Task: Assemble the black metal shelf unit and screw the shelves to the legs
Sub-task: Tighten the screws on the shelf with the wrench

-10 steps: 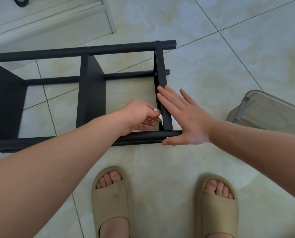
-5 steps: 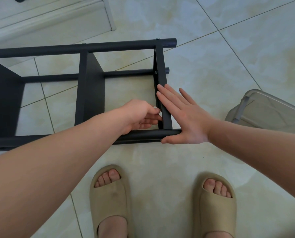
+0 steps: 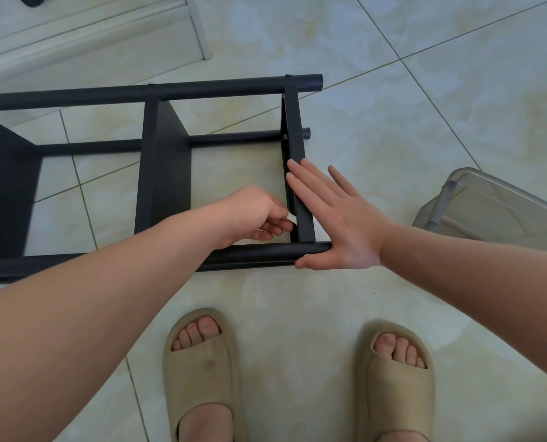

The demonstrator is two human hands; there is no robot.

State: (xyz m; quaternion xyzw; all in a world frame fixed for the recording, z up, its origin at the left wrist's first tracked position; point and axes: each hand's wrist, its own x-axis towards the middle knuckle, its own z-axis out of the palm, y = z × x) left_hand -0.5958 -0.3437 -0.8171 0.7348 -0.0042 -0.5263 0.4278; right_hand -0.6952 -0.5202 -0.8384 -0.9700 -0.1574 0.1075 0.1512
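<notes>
One unidentifiable pale item (image 3: 291, 217) pinched in left hand (image 3: 253, 215) — right hand (image 3: 339, 224) flat on shelf (image 3: 294, 122).

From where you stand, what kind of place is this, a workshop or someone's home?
Probably a room in a home, not a workshop: glossy pale floor tiles, a white door frame at the top left, beige slippers on bare feet, and a translucent storage box near the black shelf unit.
</notes>
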